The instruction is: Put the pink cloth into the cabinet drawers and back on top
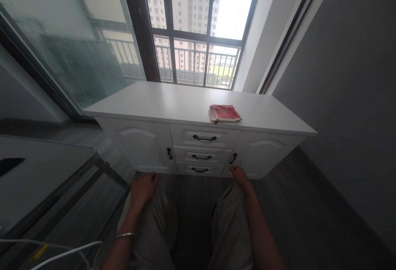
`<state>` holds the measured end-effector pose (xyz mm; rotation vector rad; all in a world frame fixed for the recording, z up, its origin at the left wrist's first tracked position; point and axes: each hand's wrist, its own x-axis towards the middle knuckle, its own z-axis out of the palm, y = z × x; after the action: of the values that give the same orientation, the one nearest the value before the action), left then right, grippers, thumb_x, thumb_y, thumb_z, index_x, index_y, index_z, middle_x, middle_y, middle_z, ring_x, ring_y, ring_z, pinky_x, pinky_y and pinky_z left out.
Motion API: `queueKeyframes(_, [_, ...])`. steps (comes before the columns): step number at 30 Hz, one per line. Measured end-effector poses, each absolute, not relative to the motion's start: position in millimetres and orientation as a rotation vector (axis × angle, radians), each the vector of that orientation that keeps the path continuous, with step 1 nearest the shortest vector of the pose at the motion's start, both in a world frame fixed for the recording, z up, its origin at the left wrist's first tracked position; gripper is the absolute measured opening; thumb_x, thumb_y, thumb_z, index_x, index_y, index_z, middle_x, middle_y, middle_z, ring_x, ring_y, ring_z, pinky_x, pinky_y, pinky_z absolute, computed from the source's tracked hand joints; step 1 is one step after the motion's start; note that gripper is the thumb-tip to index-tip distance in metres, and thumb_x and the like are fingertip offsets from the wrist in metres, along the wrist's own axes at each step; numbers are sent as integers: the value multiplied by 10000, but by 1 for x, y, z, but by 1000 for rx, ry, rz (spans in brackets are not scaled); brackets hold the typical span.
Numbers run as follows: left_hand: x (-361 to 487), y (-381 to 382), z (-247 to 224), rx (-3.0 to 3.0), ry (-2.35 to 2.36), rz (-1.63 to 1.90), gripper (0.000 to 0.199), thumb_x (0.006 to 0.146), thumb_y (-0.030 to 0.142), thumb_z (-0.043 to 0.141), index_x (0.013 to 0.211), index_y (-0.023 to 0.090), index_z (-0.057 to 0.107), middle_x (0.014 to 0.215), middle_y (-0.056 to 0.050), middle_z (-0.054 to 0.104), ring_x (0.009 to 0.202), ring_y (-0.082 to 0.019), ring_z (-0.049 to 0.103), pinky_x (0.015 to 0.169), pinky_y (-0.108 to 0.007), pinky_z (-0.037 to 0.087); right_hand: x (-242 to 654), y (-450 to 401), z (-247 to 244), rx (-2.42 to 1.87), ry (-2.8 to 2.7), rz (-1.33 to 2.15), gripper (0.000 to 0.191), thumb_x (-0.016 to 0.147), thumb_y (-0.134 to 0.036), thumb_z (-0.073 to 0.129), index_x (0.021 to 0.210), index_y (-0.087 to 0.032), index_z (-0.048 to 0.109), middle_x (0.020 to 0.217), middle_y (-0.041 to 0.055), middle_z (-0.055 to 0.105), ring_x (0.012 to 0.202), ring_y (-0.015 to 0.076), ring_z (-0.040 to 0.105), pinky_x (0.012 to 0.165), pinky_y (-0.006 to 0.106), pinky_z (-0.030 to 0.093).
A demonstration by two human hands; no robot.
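Observation:
A white cabinet [148,100] stands in front of me, with three drawers in the middle and a door on each side, all with dark handles. On its top, right of the middle, lies a folded red cloth [225,113]. My left hand [144,188] rests on my left knee, fingers curled together with nothing visible in them. My right hand [239,174] is over my right knee, just below the handle [233,158] of the right door; its fingers are bent and close together, and nothing shows in them.
At the left is a white table [46,166] with a dark frame and white cables [68,253] near its lower end. Glass doors and a window [193,59] are behind the cabinet. A grey wall [346,96] rises at the right.

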<state>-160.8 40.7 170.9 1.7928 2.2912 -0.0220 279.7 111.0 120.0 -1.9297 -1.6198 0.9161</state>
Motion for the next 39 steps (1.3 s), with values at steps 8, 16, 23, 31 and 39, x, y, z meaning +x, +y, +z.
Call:
queueKeyframes(8, [-163,40,165,1807,2295,-1,545,1035,440,321,1250,212,768,1175,-148,789,1109,-317,730,918,-394,500,281,110,119,-1945,-1631,895,406,884,-465,448,546,-242,438,587,35,502,668,216,541,672,323,347])
queueKeyframes(16, [-161,38,170,1809,2298,10,540,1035,437,326,1238,211,772,1164,-152,788,1109,-314,727,927,-389,494,281,109,123,-1949,-1601,884,401,894,-470,480,577,-231,538,689,92,648,769,262,650,728,331,420])
queueKeyframes(23, [-160,37,170,1827,2302,21,534,1030,430,336,1225,197,775,1133,-163,789,1076,-323,730,904,-401,494,279,107,126,-1957,-1610,831,405,919,-424,478,583,-220,574,735,114,691,821,272,679,745,323,435])
queueKeyframes(31, [-156,24,168,1947,2297,134,494,1038,395,351,1140,199,793,1160,-155,785,1135,-317,707,977,-441,497,280,107,127,-1970,-1653,791,445,934,-438,452,618,-199,653,758,123,707,824,275,686,754,329,445])
queueKeyframes(39, [-140,-100,91,2461,2155,497,433,935,281,525,1306,319,745,1520,-28,621,1480,-302,489,1271,-562,295,283,108,122,-1985,-1650,804,434,915,-463,440,621,-207,633,759,124,709,823,277,679,742,336,438])
